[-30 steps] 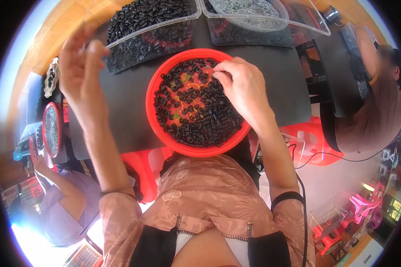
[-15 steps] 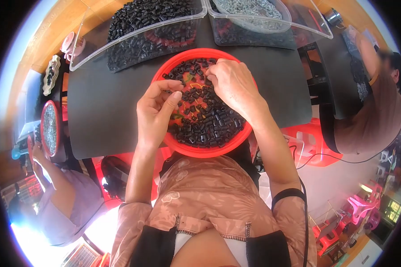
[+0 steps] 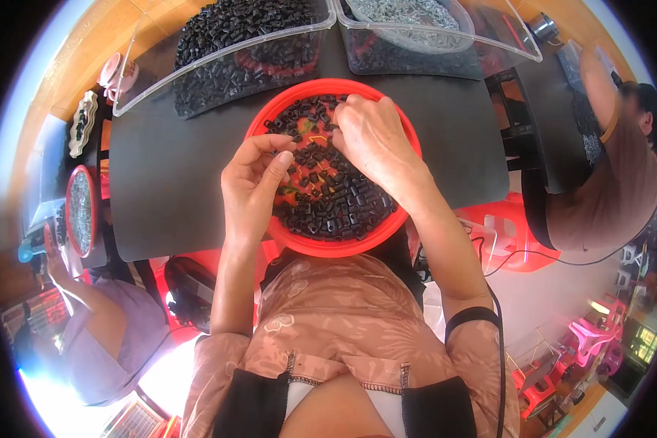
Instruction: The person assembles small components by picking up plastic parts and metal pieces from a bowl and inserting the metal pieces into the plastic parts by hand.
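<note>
A round red tray lies in front of me, holding many small black parts over a patterned red bottom. Over its left side is my left hand, thumb and index finger curved toward each other with a gap between the tips; no part shows clearly in it. My right hand reaches over the upper right of the tray, fingers pinched together and pointing down at the black parts. Whatever the right fingertips hold is hidden.
Clear bins stand at the back: one with black parts, another with a bowl of shiny small pieces. A round tray is at left. One person sits at left, another at right.
Compared with a second ago, my left hand has come from the far left to the tray's left side. My right hand has shifted slightly left, fingers still together.
</note>
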{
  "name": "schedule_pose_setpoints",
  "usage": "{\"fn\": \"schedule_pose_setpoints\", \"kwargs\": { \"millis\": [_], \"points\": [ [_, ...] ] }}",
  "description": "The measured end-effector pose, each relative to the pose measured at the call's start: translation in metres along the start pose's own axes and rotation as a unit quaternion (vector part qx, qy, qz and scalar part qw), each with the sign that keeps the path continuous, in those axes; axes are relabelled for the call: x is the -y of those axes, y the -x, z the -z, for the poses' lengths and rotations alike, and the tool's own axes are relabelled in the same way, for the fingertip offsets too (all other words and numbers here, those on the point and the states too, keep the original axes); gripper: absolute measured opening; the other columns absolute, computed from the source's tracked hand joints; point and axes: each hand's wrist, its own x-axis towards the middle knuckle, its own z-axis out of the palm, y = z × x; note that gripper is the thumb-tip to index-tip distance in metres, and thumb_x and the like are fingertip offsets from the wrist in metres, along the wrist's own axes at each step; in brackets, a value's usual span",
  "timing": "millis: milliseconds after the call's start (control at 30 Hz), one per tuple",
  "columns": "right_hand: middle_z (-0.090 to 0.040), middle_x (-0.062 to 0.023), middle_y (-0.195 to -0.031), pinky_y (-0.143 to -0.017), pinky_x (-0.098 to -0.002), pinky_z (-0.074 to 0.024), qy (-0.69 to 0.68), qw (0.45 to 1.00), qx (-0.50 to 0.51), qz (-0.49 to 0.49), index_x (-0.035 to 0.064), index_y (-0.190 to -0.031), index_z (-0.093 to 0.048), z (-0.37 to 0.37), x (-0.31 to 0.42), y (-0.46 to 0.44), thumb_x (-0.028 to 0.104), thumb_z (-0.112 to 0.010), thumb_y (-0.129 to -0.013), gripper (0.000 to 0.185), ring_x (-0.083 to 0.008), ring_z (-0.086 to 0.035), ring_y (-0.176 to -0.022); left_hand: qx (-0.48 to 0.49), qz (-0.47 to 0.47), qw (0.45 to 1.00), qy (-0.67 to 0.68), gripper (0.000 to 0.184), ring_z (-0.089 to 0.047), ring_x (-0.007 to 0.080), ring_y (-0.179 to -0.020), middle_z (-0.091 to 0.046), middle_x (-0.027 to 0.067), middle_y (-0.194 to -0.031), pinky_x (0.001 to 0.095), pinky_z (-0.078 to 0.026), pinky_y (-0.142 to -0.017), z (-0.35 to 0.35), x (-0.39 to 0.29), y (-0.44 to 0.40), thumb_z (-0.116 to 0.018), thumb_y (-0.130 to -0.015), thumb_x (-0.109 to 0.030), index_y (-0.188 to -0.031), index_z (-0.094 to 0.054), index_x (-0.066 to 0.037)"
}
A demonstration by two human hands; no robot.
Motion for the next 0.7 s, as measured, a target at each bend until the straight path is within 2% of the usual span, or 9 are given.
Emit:
{"fn": "schedule_pose_setpoints", "kwargs": {
  "millis": [33,100,233,267,367,400,433,500,700],
  "points": [
    [-0.064,-0.0139,-0.076,-0.067,-0.0427,-0.0475,-0.010,1.000,0.005,-0.001,-0.0003,-0.076,-0.065,0.003,0.000,-0.001,0.010,-0.072,-0.073,0.013,-0.0314,-0.064,-0.072,-0.002,-0.002,1.000,0.001,0.021,-0.056,0.0074,-0.073,-0.067,0.0062,-0.098,0.0212,-0.047,-0.069,0.000,-0.001,0.000,-0.062,-0.092,-0.007,-0.110,-0.061,0.002],
    [-0.066,-0.0149,-0.077,-0.067,-0.0403,-0.0485,-0.138,0.989,-0.012,-0.046,-0.0004,-0.078,-0.068,0.009,-0.001,0.001,0.013,-0.073,-0.072,0.016,-0.0299,-0.066,-0.073,-0.001,0.010,1.000,0.016,0.022,-0.059,0.0086,-0.077,-0.067,0.0078,-0.101,0.0214,-0.048,-0.070,-0.002,-0.005,-0.001,-0.061,-0.092,-0.007,-0.113,-0.061,0.002],
    [-0.067,-0.0160,-0.076,-0.066,-0.0353,-0.0510,-0.355,0.926,0.027,-0.123,-0.0015,-0.085,-0.070,0.037,0.020,0.000,0.017,-0.075,-0.073,0.022,-0.0281,-0.067,-0.070,-0.007,0.028,0.997,0.072,0.023,-0.065,0.0112,-0.084,-0.069,0.0105,-0.104,0.0223,-0.050,-0.070,-0.016,-0.019,-0.006,-0.060,-0.093,-0.008,-0.114,-0.061,0.002],
    [-0.066,-0.0154,-0.071,-0.063,-0.0354,-0.0506,-0.366,0.925,0.014,-0.095,-0.0015,-0.086,-0.070,0.039,0.023,0.001,0.014,-0.073,-0.076,0.019,-0.0269,-0.065,-0.065,-0.008,0.029,0.995,0.094,0.022,-0.065,0.0118,-0.084,-0.069,0.0106,-0.103,0.0227,-0.050,-0.071,-0.018,-0.017,-0.008,-0.060,-0.093,-0.008,-0.113,-0.062,0.002],
    [-0.065,-0.0042,-0.072,-0.059,-0.0256,-0.0468,-0.369,0.928,-0.057,0.006,-0.0011,-0.088,-0.070,0.039,0.024,0.000,0.009,-0.074,-0.080,0.014,-0.0101,-0.058,-0.062,-0.008,0.028,0.989,0.145,0.021,-0.066,0.0130,-0.084,-0.070,0.0105,-0.099,0.0237,-0.051,-0.071,-0.020,-0.010,-0.011,-0.060,-0.094,-0.009,-0.112,-0.064,0.002],
    [-0.067,-0.0148,-0.072,-0.061,-0.0339,-0.0503,-0.425,0.905,-0.029,-0.007,-0.0020,-0.088,-0.070,0.044,0.022,-0.001,0.008,-0.067,-0.082,0.012,-0.0265,-0.065,-0.066,-0.009,0.024,0.988,0.150,0.021,-0.066,0.0132,-0.083,-0.070,0.0103,-0.098,0.0238,-0.051,-0.072,-0.016,-0.008,-0.011,-0.060,-0.094,-0.009,-0.111,-0.064,0.001],
    [-0.067,-0.0150,-0.075,-0.061,-0.0331,-0.0501,-0.449,0.893,-0.015,-0.034,-0.0012,-0.089,-0.071,0.049,0.019,-0.003,0.010,-0.069,-0.081,0.014,-0.0261,-0.066,-0.067,-0.009,0.020,0.988,0.156,0.021,-0.066,0.0133,-0.082,-0.070,0.0101,-0.097,0.0239,-0.051,-0.072,-0.014,-0.007,-0.012,-0.061,-0.094,-0.010,-0.111,-0.065,0.001],
    [-0.069,-0.0085,-0.081,-0.064,-0.0255,-0.0492,-0.348,0.933,-0.075,-0.052,0.0005,-0.091,-0.071,0.047,-0.001,-0.004,0.009,-0.071,-0.084,0.011,-0.0124,-0.064,-0.070,-0.020,0.027,0.988,0.153,0.021,-0.066,0.0131,-0.080,-0.071,0.0098,-0.096,0.0227,-0.050,-0.070,-0.010,-0.008,-0.010,-0.061,-0.093,-0.010,-0.110,-0.066,0.000],
    [-0.063,-0.0117,-0.078,-0.066,-0.0362,-0.0487,-0.145,0.984,-0.076,-0.070,0.0031,-0.085,-0.071,0.030,-0.024,-0.001,0.008,-0.072,-0.078,0.008,-0.0265,-0.063,-0.070,-0.028,0.040,0.986,0.162,0.020,-0.065,0.0125,-0.079,-0.070,0.0100,-0.094,0.0225,-0.048,-0.068,0.001,0.001,-0.006,-0.062,-0.092,-0.009,-0.110,-0.066,0.000]
  ]
}}
